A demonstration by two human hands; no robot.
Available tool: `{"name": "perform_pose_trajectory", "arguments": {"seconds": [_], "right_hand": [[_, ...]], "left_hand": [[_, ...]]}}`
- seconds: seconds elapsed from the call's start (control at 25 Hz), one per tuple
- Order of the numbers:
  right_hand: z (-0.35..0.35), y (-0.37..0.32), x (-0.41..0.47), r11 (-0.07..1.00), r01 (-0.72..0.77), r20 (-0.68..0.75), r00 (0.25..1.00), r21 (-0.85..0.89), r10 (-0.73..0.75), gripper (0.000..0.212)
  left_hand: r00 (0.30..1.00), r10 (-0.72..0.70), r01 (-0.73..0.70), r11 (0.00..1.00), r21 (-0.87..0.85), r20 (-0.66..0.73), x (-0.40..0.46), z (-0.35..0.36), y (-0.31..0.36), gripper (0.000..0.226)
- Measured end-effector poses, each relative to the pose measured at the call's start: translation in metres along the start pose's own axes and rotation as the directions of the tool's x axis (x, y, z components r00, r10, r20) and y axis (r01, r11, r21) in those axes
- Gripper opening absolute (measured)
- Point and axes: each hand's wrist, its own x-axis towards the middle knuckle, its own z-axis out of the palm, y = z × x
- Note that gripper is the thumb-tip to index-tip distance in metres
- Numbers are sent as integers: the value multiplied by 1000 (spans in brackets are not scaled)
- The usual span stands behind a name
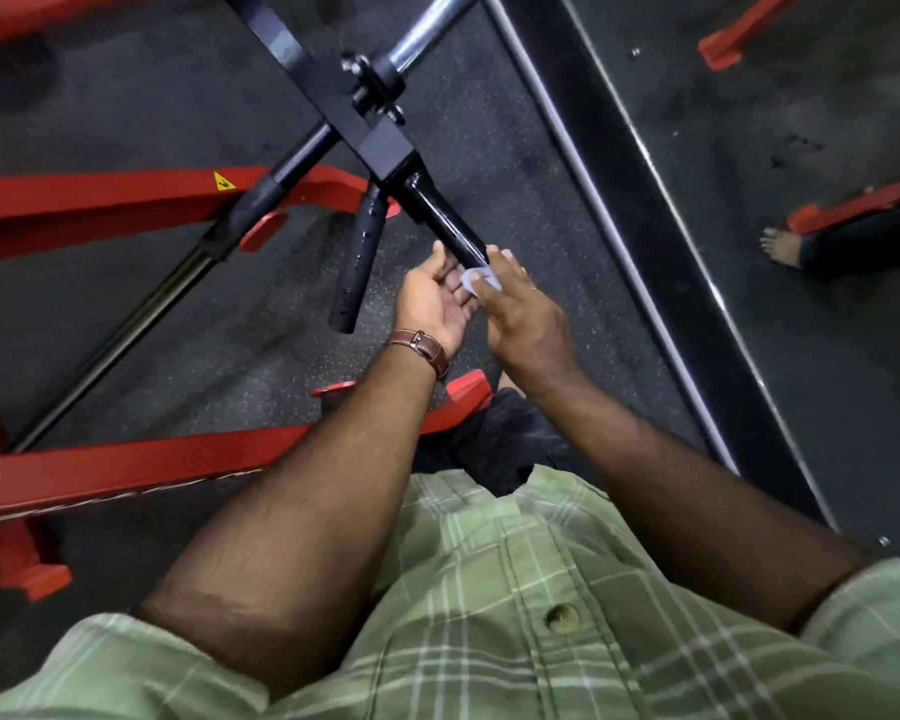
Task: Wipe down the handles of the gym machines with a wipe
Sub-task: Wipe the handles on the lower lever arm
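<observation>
Red machine frame point(126, 200) runs across the left side, yellow warning sticker point(224, 181) on it; chrome bar point(126, 324) slants under it over the dark rubber floor point(230, 366). Right of that, a matte black handle point(357, 262) hangs down, free end near the left hand, not touched. Next, a glossy black handle point(445, 220) sticks out from the black square bracket point(385, 148) toward the person.

Left hand point(435, 298) sits just under the glossy handle's end, palm up, fingers fairly straight and relaxed, holding nothing I can make out; brown watch strap point(422, 348) on the wrist. White wipe point(479, 280) lies at the tip of the glossy handle, between the two hands, mostly hidden. Right hand point(520, 309) is back-up, fingers curled over the wipe, pressing it onto the handle's end.

Both forearms reach forward from a green plaid shirt point(515, 589). Far right: black strip with silver rail point(619, 241), and another person's bare foot point(780, 246) on the floor.
</observation>
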Motion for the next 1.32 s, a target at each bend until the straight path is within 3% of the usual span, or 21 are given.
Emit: {"name": "perform_pose_trajectory", "arguments": {"seconds": [0.16,0.24,0.32,0.48,0.56,0.64,0.72,0.76,0.88,0.96,1.08,1.2,1.32], "right_hand": [[2,8,55,976,-168,206,969,140,137,54],[4,7,74,975,-87,229,973,204,39,45],[-3,12,62,978,58,142,986,202,-88,34],[-24,31,23,974,116,52,990,193,-128,21],[-21,26,51,962,124,122,980,243,-157,21],[-18,9,93,956,46,217,970,291,-113,24],[-8,-6,133,911,-165,252,965,377,70,12],[-4,-10,147,904,-214,259,958,371,120,17],[-7,8,140,976,41,212,973,215,-88,39],[-24,31,104,961,181,224,948,210,-227,34],[-46,55,70,928,286,228,912,237,-340,21],[-23,36,123,908,360,157,905,215,-396,23],[-1,14,171,919,317,162,919,233,-358,23]], "left_hand": [[999,-5,5,1000,-15,-54,0,0,-2,50],[998,-10,7,999,-39,-65,2,0,-3,55],[997,6,-12,998,-68,-80,1,0,-2,48],[994,50,-63,989,-132,-100,2,5,4,57],[983,75,-103,982,-161,-168,2,11,4,52],[972,76,-125,967,-220,-220,2,17,4,44],[967,83,-143,959,-245,-242,3,21,2,43],[963,85,-151,955,-255,-255,3,23,1,44],[954,107,-202,920,-335,-281,3,25,3,46],[945,141,-248,897,-366,-296,4,26,6,49],[934,175,-295,870,-395,-312,11,29,5,53],[918,193,-334,846,-415,-346,14,33,0,42],[912,227,-368,820,-438,-342,16,36,-8,40]]}}
